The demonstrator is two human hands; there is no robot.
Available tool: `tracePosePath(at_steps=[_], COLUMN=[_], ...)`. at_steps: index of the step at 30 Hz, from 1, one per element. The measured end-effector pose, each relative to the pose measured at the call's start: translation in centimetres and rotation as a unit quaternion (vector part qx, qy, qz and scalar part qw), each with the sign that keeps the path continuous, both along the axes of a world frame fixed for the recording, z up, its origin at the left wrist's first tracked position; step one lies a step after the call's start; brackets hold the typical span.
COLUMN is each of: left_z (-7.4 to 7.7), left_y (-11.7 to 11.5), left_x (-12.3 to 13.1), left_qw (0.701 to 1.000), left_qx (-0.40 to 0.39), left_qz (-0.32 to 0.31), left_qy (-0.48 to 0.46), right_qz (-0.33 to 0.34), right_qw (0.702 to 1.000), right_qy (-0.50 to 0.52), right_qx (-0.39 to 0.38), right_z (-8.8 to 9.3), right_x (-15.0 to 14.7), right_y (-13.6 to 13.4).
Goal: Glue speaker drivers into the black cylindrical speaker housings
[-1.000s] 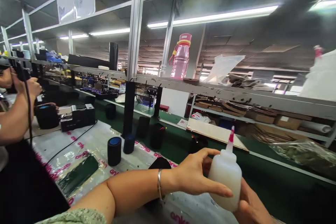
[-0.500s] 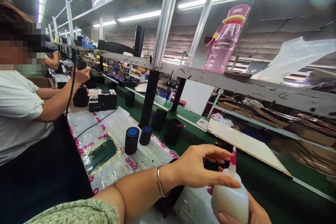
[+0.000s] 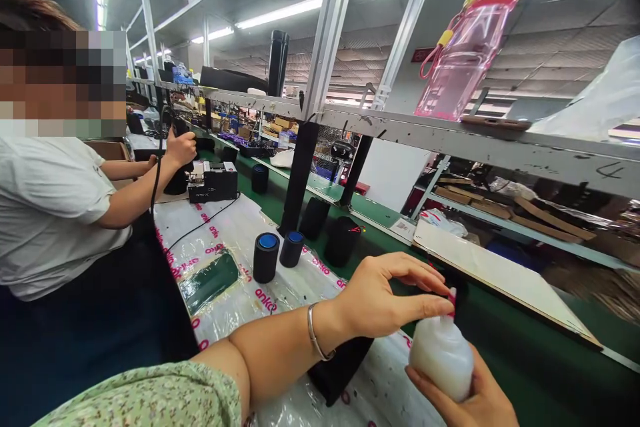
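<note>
My right hand (image 3: 467,397) wraps round a white squeeze bottle (image 3: 443,357) and holds it upright at the lower right. My left hand (image 3: 385,297) reaches across from the left, with a metal bangle on the wrist, and pinches the bottle's pink nozzle tip (image 3: 453,299) between thumb and fingers. Under my left forearm lies a black cylinder (image 3: 337,367) on the plastic-covered bench.
Two black cylinders with blue tops (image 3: 266,257) stand on the printed plastic sheet (image 3: 225,230). More black cylinders (image 3: 343,240) sit on the green conveyor. A co-worker in a white shirt (image 3: 55,207) works at the left. A pink water bottle (image 3: 467,47) stands on the shelf above.
My view has swung left and down. My left hand's fingers have closed from beside the bottle onto its nozzle tip. My right hand keeps hold of the bottle.
</note>
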State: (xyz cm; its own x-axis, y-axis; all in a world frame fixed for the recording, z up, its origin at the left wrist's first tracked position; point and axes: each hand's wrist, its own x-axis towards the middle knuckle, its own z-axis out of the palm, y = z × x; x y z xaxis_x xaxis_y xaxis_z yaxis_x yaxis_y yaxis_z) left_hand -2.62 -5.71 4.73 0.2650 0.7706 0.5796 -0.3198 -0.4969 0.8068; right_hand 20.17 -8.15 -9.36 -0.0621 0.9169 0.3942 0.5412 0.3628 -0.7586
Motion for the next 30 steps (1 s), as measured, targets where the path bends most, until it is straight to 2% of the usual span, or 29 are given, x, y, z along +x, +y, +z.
tracePosePath(at_steps=[3, 5, 10, 16, 21, 24, 26, 28, 30], left_z=[-0.4, -0.7, -1.8, -2.5, -2.5, -2.2, -1.6, -0.5, 1.4], left_y=[0.2, 0.4, 1.1, 1.0, 1.2, 0.7, 0.2, -0.2, -0.2], left_x=[0.0, 0.0, 0.5, 1.4, 1.6, 1.0, 0.4, 0.0, 0.3], left_qw=[0.998, 0.994, 0.966, 0.952, 0.948, 0.950, 0.957, 0.961, 0.965], left_qx=[-0.040, -0.058, -0.007, 0.102, 0.109, 0.063, 0.013, -0.013, 0.018], left_qz=[-0.030, -0.052, -0.100, -0.069, -0.061, -0.078, -0.078, -0.063, -0.046], left_qy=[0.022, 0.082, 0.237, 0.281, 0.292, 0.294, 0.281, 0.267, 0.259], right_qz=[0.003, -0.002, -0.034, -0.100, -0.103, -0.108, -0.113, -0.127, -0.171], right_qw=[0.997, 0.992, 0.987, 0.980, 0.981, 0.981, 0.980, 0.978, 0.969], right_qy=[0.072, 0.126, 0.150, 0.119, 0.106, 0.111, 0.113, 0.113, 0.134], right_qx=[-0.001, 0.009, 0.050, 0.122, 0.123, 0.118, 0.120, 0.118, 0.122], right_z=[0.2, 0.2, 0.0, -0.5, -0.4, 0.2, 1.3, 2.9, 4.6], right_x=[-1.2, -2.1, -2.9, -2.2, -2.6, -2.1, -1.0, 0.4, 1.4], right_y=[-0.1, -0.2, -0.3, -0.2, -0.1, 0.1, 0.0, -0.5, -1.6])
